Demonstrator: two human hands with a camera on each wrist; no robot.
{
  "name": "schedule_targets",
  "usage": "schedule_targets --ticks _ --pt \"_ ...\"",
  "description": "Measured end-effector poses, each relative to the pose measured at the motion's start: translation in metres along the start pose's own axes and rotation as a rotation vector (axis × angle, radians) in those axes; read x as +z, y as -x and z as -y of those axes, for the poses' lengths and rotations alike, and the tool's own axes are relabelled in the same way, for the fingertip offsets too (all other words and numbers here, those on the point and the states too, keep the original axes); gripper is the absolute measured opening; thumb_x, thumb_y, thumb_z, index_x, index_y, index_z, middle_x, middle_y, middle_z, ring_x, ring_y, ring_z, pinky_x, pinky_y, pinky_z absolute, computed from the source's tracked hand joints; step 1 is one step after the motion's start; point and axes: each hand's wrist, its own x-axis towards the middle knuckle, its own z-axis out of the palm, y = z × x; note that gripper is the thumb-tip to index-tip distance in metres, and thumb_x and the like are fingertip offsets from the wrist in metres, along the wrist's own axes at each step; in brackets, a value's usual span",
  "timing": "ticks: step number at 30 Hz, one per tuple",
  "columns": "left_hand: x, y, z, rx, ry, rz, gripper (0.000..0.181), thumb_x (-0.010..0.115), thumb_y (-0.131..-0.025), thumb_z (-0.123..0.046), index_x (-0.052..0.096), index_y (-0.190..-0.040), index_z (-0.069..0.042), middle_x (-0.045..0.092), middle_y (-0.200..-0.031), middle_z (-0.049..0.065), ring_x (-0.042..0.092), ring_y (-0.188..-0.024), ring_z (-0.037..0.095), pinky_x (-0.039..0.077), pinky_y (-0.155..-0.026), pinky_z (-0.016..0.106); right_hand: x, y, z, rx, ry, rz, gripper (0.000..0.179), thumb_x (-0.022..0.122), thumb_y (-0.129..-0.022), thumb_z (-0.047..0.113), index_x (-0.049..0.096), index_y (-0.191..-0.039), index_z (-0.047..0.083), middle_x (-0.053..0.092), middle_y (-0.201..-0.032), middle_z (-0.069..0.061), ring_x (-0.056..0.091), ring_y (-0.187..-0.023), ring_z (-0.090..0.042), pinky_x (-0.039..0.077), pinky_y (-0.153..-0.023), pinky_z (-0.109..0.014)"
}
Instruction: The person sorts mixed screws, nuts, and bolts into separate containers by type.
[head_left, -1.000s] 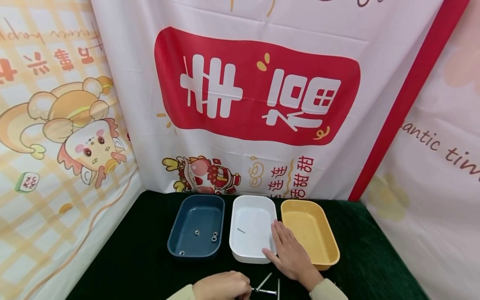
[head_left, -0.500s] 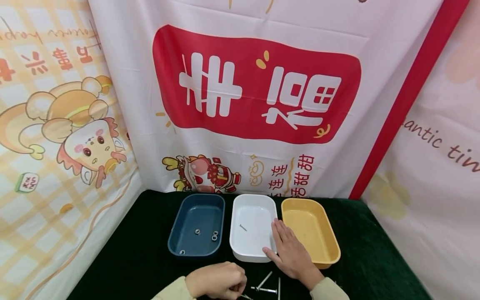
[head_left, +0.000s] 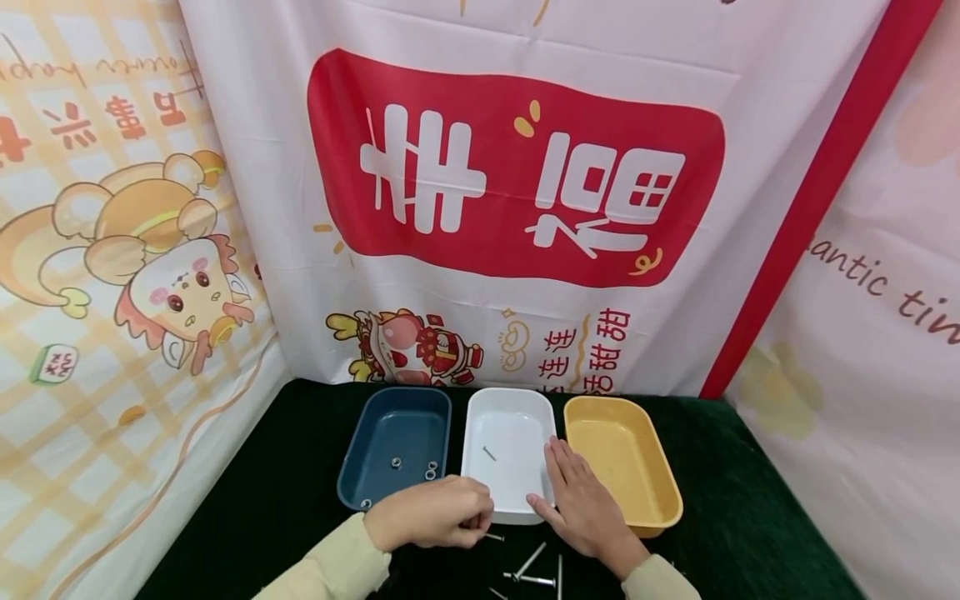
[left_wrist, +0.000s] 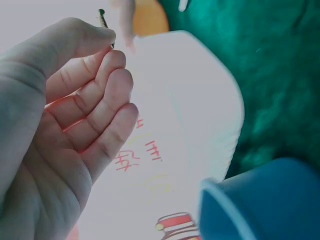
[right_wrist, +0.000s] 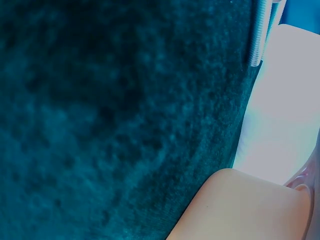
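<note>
In the head view, my left hand is near the front of the white tray. Its thumb and index finger pinch a small screw, seen clearly in the left wrist view. The other fingers curl loosely toward the palm. My right hand rests with straight fingers along the right rim of the white tray, beside the yellow tray. One small screw lies inside the white tray. On the dark green cloth between my hands lie several longer bolts and another small screw.
At the left stands a blue tray holding several nuts; my left hand and wrist overlap its front corner. The three trays stand in a row near the printed back curtain. Dark green cloth covers the table.
My left hand has picked up a small screw from the cloth and risen forward toward the white tray. The right hand stays on the tray's rim.
</note>
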Motion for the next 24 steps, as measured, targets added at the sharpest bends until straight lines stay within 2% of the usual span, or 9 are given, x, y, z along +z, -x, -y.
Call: schedule_targets --ticks 7,12,19,24 --pt "-0.024 -0.009 0.004 -0.039 -0.056 -0.053 0.013 0.071 -0.098 -0.012 0.069 -0.089 -0.021 0.061 -0.082 -0.012 0.051 -0.073 -0.004 0.045 -0.069 0.006 -0.001 0.001 0.000 -0.013 0.001 -0.016 0.090 0.039 -0.106 0.068 0.027 -0.166 0.003 0.026 -0.176 -0.014 0.025 -0.163 -0.032 0.027 -0.132 -0.054" --pt "-0.036 -0.015 0.009 -0.067 -0.092 -0.097 0.013 0.072 -0.098 -0.011 0.069 -0.089 -0.020 0.061 -0.083 -0.010 0.049 -0.074 -0.002 0.046 -0.069 0.009 -0.001 0.000 -0.001 -0.009 0.004 -0.007 0.091 0.039 -0.106 0.069 0.026 -0.167 0.004 0.025 -0.176 -0.014 0.024 -0.164 -0.031 0.027 -0.132 -0.053" --pt "-0.038 -0.026 0.018 -0.079 -0.125 -0.129 0.012 0.071 -0.099 -0.013 0.067 -0.090 -0.021 0.060 -0.085 -0.010 0.049 -0.075 0.000 0.045 -0.069 0.009 0.000 0.000 0.000 -0.002 0.008 0.002 0.089 0.039 -0.106 0.068 0.024 -0.168 0.005 0.022 -0.177 -0.012 0.023 -0.165 -0.030 0.025 -0.133 -0.052" --pt "-0.038 -0.037 0.028 -0.118 -0.099 -0.154 0.014 0.071 -0.098 -0.011 0.067 -0.089 -0.020 0.061 -0.085 -0.009 0.050 -0.075 0.001 0.047 -0.069 0.012 0.000 -0.001 0.000 0.006 0.004 0.011 0.089 0.039 -0.106 0.068 0.024 -0.168 0.005 0.022 -0.177 -0.012 0.022 -0.165 -0.029 0.025 -0.133 -0.052"
